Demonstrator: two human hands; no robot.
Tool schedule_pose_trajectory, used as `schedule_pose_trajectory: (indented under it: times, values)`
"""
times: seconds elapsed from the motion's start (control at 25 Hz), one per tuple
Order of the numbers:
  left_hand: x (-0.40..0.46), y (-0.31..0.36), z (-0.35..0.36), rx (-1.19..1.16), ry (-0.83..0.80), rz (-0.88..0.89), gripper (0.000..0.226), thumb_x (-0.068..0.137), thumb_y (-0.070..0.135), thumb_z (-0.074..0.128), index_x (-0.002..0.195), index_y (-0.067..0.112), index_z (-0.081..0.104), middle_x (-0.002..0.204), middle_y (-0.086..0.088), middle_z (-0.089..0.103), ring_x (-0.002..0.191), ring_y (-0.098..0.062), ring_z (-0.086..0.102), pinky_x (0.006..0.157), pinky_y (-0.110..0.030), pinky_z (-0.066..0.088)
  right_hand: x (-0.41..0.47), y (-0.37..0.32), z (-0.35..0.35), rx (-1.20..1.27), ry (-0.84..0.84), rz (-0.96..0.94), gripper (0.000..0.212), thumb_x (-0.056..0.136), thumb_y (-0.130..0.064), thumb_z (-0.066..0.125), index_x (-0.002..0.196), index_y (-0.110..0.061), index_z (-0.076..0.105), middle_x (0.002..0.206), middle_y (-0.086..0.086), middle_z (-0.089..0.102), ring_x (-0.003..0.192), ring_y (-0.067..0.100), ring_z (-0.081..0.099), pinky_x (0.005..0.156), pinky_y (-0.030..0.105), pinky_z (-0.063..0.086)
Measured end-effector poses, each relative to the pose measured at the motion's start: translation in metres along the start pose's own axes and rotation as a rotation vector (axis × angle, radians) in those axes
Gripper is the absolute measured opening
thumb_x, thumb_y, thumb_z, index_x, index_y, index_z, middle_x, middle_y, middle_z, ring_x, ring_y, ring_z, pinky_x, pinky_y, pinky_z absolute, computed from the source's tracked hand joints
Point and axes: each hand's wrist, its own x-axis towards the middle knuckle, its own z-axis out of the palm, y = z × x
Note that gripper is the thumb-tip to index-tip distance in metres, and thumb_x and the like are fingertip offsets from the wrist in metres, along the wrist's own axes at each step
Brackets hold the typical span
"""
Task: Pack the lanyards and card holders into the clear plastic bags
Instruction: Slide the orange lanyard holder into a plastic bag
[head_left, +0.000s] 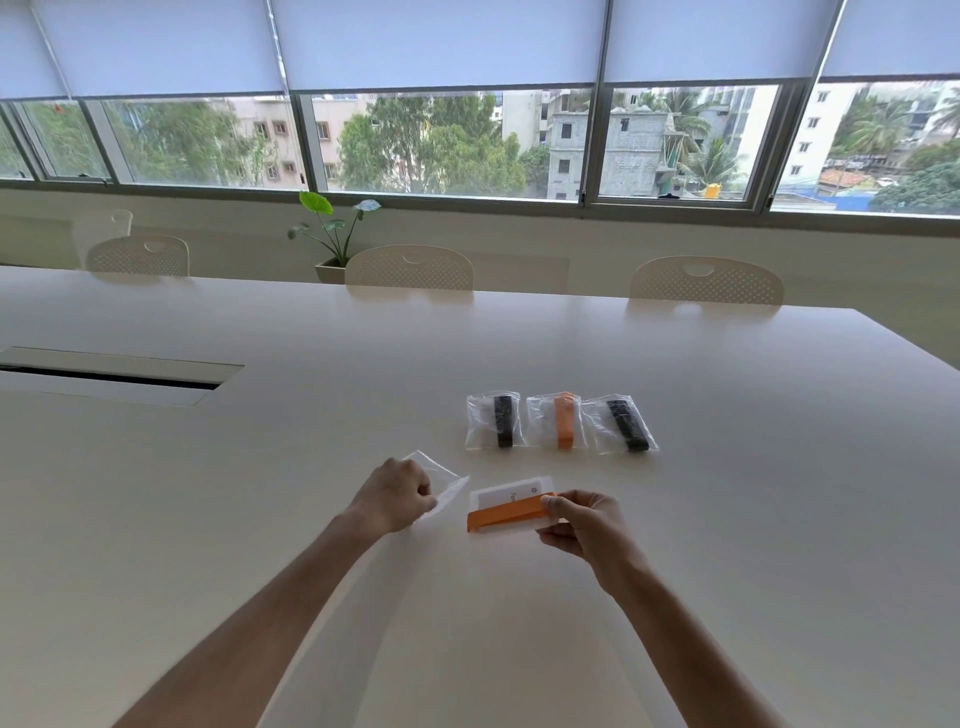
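Table (519, 623) carries three packed bags (558, 422) in a row (black, orange, black lanyards) mid-surface. Nearer the front edge, left hand (397, 501) pinches an empty clear bag (439, 480); right hand (582, 522) grips card holder (506, 501) with orange lanyard (506, 514).

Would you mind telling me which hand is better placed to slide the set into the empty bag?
The right hand: it already grips the orange lanyard and card holder, while the left hand holds the empty bag.
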Motion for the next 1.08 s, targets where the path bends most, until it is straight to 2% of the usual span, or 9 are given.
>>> schedule_pose_trajectory:
  times: [0.08, 0.24, 0.4, 0.56, 0.72, 0.92, 1.08]
  values:
    - [-0.006, 0.012, 0.003, -0.082, -0.017, -0.015, 0.013, 0.071, 0.016, 0.063, 0.062, 0.011, 0.07, 0.058, -0.002, 0.067, 0.059, -0.015, 0.065, 0.063, -0.027, 0.054, -0.003, 0.002, 0.005, 0.003, 0.005, -0.024, 0.009, 0.085, -0.008, 0.067, 0.08, -0.001, 0.069, 0.072, 0.015, 0.068, 0.064, 0.023, 0.068, 0.061, 0.028, 0.06]
    - [-0.014, 0.03, 0.008, -0.175, -0.02, -0.018, 0.015, 0.068, 0.011, 0.061, 0.056, 0.01, 0.068, 0.05, 0.001, 0.065, 0.044, -0.007, 0.058, 0.059, -0.026, 0.056, -0.005, 0.002, 0.011, -0.052, 0.054, -0.084, 0.008, 0.082, -0.007, 0.07, 0.078, -0.001, 0.07, 0.072, 0.016, 0.069, 0.062, 0.022, 0.069, 0.059, 0.028, 0.059]
    - [-0.02, 0.041, 0.011, -0.187, 0.041, -0.038, 0.015, 0.066, 0.012, 0.059, 0.053, 0.011, 0.067, 0.047, 0.0, 0.064, 0.048, -0.008, 0.061, 0.055, -0.022, 0.052, -0.005, -0.002, 0.01, -0.121, 0.126, -0.123, 0.008, 0.079, -0.008, 0.071, 0.074, -0.001, 0.072, 0.073, 0.018, 0.07, 0.064, 0.024, 0.07, 0.059, 0.03, 0.059]
    - [-0.022, 0.048, 0.015, -0.21, 0.164, -0.099, 0.014, 0.068, 0.017, 0.062, 0.056, 0.012, 0.066, 0.054, -0.002, 0.066, 0.057, -0.016, 0.062, 0.055, -0.025, 0.048, -0.006, -0.008, 0.008, -0.135, 0.177, -0.126, 0.011, 0.076, -0.007, 0.071, 0.066, -0.002, 0.07, 0.066, 0.018, 0.067, 0.056, 0.023, 0.067, 0.056, 0.03, 0.059]
    - [-0.024, 0.053, 0.017, -0.252, 0.241, -0.124, 0.015, 0.069, 0.017, 0.062, 0.056, 0.01, 0.066, 0.054, 0.0, 0.066, 0.056, -0.016, 0.062, 0.057, -0.026, 0.049, -0.008, -0.012, 0.007, -0.137, 0.191, -0.134, 0.012, 0.076, -0.007, 0.072, 0.065, -0.002, 0.07, 0.064, 0.017, 0.066, 0.053, 0.022, 0.067, 0.053, 0.027, 0.058]
    - [-0.027, 0.057, 0.019, -0.186, 0.179, -0.006, 0.017, 0.072, 0.017, 0.062, 0.059, 0.007, 0.066, 0.057, -0.007, 0.065, 0.059, -0.02, 0.06, 0.057, -0.031, 0.048, -0.01, -0.014, 0.009, -0.132, 0.198, -0.158, 0.012, 0.077, -0.008, 0.074, 0.066, -0.003, 0.071, 0.061, 0.012, 0.066, 0.052, 0.016, 0.066, 0.055, 0.026, 0.058]
    - [-0.03, 0.063, 0.019, -0.186, 0.203, 0.052, 0.015, 0.071, 0.019, 0.063, 0.058, 0.011, 0.066, 0.055, -0.003, 0.063, 0.052, -0.016, 0.054, 0.049, -0.021, 0.037, -0.012, -0.012, 0.016, -0.112, 0.247, -0.197, 0.013, 0.079, -0.011, 0.074, 0.067, -0.006, 0.071, 0.066, 0.011, 0.069, 0.056, 0.016, 0.069, 0.057, 0.026, 0.059]
